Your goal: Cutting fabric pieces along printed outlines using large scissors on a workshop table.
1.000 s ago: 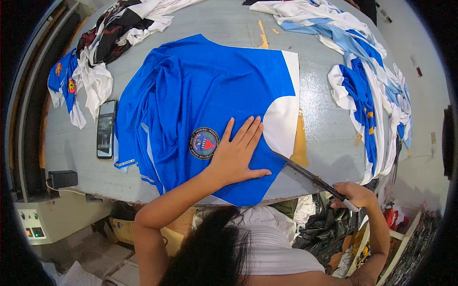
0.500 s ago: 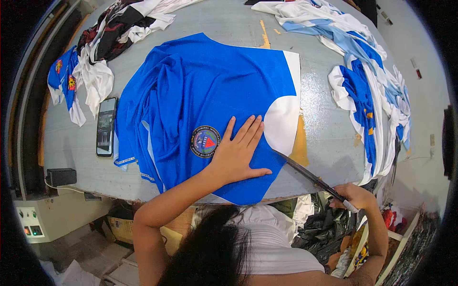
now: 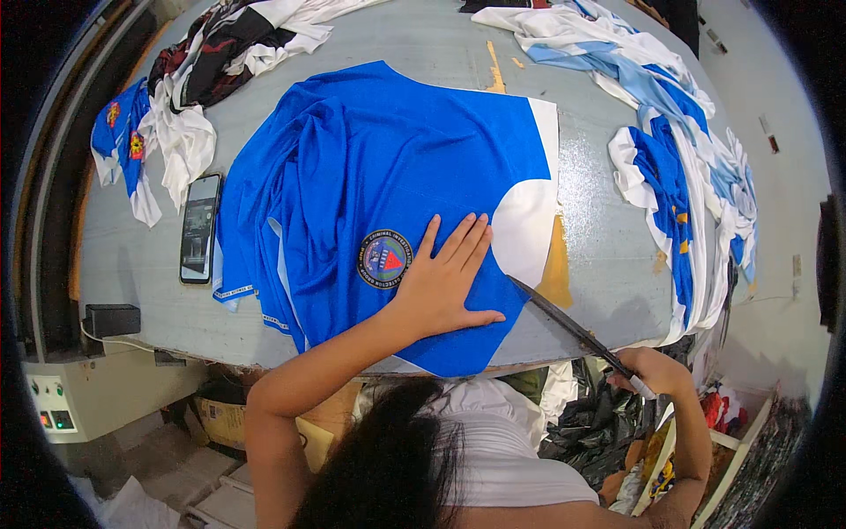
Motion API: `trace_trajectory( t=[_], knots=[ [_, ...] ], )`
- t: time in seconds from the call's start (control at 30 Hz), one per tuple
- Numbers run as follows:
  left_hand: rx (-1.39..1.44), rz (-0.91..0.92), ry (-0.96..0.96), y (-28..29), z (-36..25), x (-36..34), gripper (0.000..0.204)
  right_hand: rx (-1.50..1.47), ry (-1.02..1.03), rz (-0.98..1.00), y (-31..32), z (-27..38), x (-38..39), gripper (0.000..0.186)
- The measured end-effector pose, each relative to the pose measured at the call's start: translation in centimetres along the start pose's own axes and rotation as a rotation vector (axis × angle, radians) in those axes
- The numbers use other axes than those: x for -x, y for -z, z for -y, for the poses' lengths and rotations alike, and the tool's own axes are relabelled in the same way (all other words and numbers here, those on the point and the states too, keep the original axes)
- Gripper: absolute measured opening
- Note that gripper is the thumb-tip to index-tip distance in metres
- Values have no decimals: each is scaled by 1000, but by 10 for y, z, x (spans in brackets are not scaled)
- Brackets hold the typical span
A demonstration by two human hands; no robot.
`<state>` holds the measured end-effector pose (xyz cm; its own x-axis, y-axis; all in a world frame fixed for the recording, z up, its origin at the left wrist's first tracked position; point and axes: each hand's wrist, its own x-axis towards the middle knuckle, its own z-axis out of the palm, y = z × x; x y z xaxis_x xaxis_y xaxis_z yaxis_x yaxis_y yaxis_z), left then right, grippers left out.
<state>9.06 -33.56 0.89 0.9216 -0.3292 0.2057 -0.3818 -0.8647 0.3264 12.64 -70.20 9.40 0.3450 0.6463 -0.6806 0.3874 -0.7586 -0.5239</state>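
So I had my left hand spread flat on the blue jersey, fingers fanned out just beside the round crest, pinning the cloth to the grey table. My right hand was closed around the handle of the long shears, off the table's near edge. Compared with a second earlier, hardly anything had moved: the blade tip sat at the same spot by the white panel. My guess is the cut was only creeping along. The phone lay to the left of the jersey.
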Motion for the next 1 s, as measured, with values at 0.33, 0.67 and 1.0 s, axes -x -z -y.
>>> trace_trajectory(
  t=[0.33, 0.67, 1.0],
  knots=[
    [8, -24, 15, 0, -1, 2, 102, -14, -85, 109, -3, 24, -9, 48],
    [15, -53, 25, -4, -1, 3, 104, 12, -41, 78, -13, 35, -20, 44],
    [-5, -52, 30, -5, -1, 4, 105, -84, -141, 36, -15, 58, -23, 48]
  ],
)
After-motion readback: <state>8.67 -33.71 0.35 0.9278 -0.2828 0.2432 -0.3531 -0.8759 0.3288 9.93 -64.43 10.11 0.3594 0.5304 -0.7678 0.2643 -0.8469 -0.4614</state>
